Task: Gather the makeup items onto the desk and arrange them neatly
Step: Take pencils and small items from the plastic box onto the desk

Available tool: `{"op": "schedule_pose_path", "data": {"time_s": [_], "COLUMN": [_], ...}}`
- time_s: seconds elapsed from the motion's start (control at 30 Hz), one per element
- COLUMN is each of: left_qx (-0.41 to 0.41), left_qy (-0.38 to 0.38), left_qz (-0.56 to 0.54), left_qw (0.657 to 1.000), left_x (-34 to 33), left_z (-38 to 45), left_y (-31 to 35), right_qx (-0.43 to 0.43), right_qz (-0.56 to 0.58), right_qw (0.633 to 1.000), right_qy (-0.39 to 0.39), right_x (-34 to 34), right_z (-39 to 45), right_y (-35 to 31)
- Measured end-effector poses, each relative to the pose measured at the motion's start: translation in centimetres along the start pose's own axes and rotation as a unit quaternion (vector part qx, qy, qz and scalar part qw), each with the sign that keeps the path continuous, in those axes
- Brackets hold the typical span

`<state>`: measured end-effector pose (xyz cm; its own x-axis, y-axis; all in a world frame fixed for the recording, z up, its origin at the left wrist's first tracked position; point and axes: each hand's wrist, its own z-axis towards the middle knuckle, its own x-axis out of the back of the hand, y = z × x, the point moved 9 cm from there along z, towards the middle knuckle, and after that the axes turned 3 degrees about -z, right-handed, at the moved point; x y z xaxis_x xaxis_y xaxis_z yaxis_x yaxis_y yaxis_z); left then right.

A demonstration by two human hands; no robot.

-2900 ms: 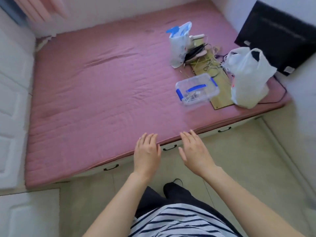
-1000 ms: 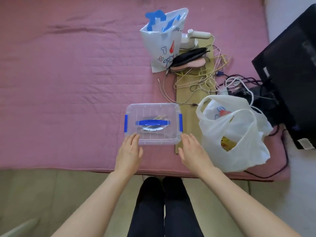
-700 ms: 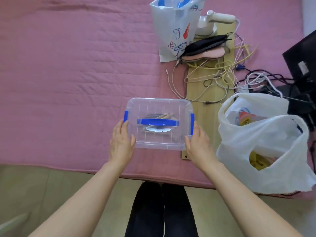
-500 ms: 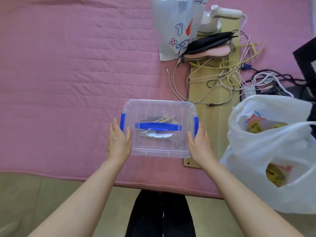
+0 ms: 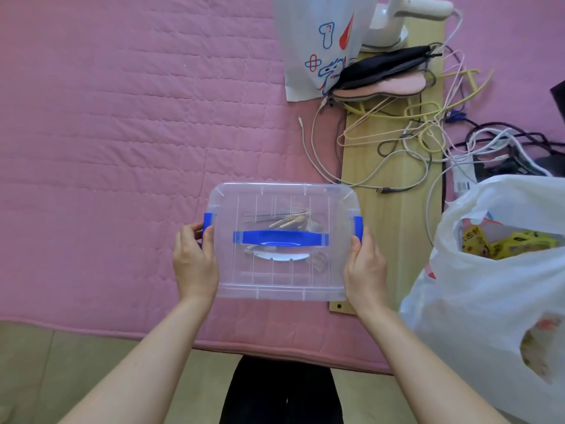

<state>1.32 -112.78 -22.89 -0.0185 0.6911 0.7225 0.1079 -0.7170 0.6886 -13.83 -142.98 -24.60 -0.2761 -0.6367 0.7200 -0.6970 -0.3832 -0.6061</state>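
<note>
- Clear rectangular plastic storage box (image 5: 282, 243) with a snapped-on lid, a blue carry handle (image 5: 280, 238) across its top and a blue latch at each short end, sits at the centre of the view, over the near part of a pink quilted bed mattress (image 5: 122, 133).
- Whether the box rests on the mattress or is lifted off it cannot be told.
- Through the lid a few small items show dimly: pale wooden stick-like pieces and something white and curved; what they are is unclear.
- Left hand (image 5: 195, 261) grips the box's 9 o'clock end, thumb on the lid edge just beside the blue latch, fingers curled round the side.
- Right hand (image 5: 365, 264) grips the 3 o'clock end the same way, thumb touching the lid edge just below the latch, fingers wrapped out of sight round the side.
- Light wooden board (image 5: 394, 166) lies on the mattress at 2 o'clock of the box, its near end touching or passing under the box's corner.
- Tangle of white, yellow and dark cables (image 5: 422, 130) sprawls over the board.
- White plastic shopping bag (image 5: 495, 295) with yellow packets inside stands at 4 o'clock, near the right forearm.
- White printed bag (image 5: 318, 41) stands at 12 o'clock, with a dark and pink flat pouch (image 5: 385, 75) leaning beside it.
</note>
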Motion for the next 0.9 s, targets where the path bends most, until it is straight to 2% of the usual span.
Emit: {"op": "schedule_pose_path", "data": {"time_s": [0.23, 0.37, 0.53, 0.7, 0.8, 0.9], "left_qx": [0.002, 0.013, 0.121, 0.254, 0.249, 0.177], "left_qy": [0.009, 0.021, 0.024, -0.064, -0.118, -0.115], "left_qz": [0.009, 0.003, -0.043, -0.140, -0.152, -0.063], "left_qw": [1.000, 1.000, 0.991, 0.955, 0.949, 0.976], "left_x": [-0.3, 0.1, 0.0, -1.1, -1.2, -0.3], "left_z": [0.6, 0.6, 0.9, 1.4, 1.6, 1.8], "left_y": [1.2, 1.1, -0.8, -4.0, -3.6, -1.9], "right_qx": [-0.014, -0.047, -0.081, -0.187, -0.170, -0.068], "right_qz": [-0.030, -0.015, 0.020, 0.056, 0.047, 0.000], "right_qw": [0.999, 0.997, 0.996, 0.981, 0.984, 0.998], "right_qy": [0.008, 0.061, 0.042, -0.010, -0.008, 0.018], "right_x": [0.4, 1.5, 1.4, 1.0, 1.6, 2.4], "right_z": [0.9, 0.7, 1.1, 1.1, 0.4, -0.4], "right_y": [-0.2, 0.6, 1.5, 3.1, 2.0, -0.9]}}
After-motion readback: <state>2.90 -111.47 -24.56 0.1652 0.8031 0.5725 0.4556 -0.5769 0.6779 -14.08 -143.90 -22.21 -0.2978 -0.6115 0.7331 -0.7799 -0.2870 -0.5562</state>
